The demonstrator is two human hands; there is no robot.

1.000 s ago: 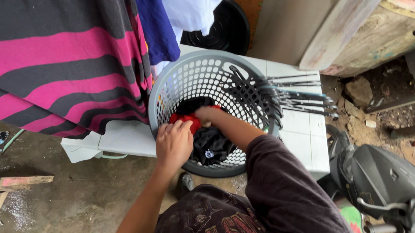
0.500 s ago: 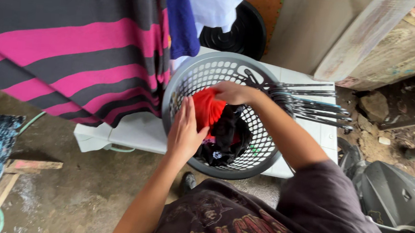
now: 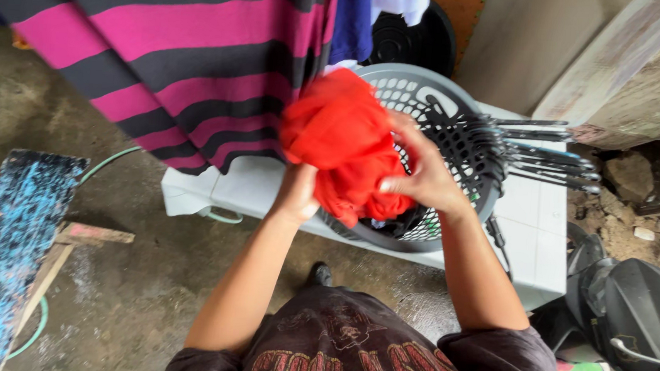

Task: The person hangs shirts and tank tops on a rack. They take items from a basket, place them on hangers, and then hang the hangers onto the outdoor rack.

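Both hands hold a bunched red cloth (image 3: 341,144) lifted above a grey perforated laundry basket (image 3: 460,94). My left hand (image 3: 298,195) grips the cloth from below, its fingers buried in the fabric. My right hand (image 3: 422,172) clasps the cloth's right side, fingers curled over it. Dark laundry (image 3: 397,227) shows at the basket's bottom under the cloth. A bundle of black hangers (image 3: 534,149) lies across the basket's right rim.
The basket stands on a white tiled block (image 3: 536,223). A pink and grey striped garment (image 3: 192,60) hangs at the upper left, a blue one (image 3: 353,17) beside it. A blue painted plank (image 3: 0,248) lies left; a dark scooter part (image 3: 639,308) sits right.
The hands went from reaching into the basket to lifting the red cloth up out of it. The cloth now sits higher and more to the left, larger in view.
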